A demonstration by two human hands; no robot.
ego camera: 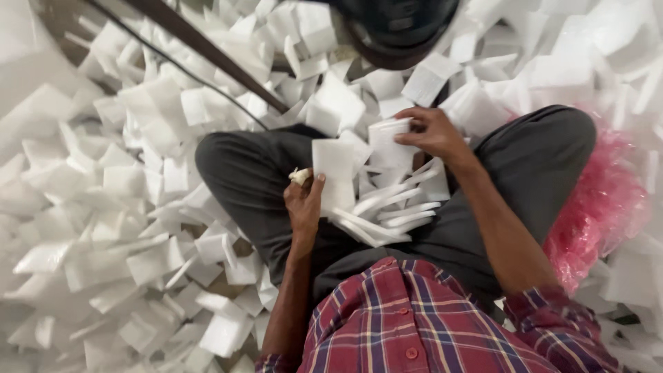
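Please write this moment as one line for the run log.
left hand: holds white foam sheet upright | right hand: grips small foam stack | lap: loose foam sheets | floor: foam pieces, pink plastic bag

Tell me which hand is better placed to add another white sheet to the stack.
Probably right: the right hand already pinches a white sheet beside the stack, which the left hand grips.

Packing workshop floor, heaped with white foam sheets (138, 179)
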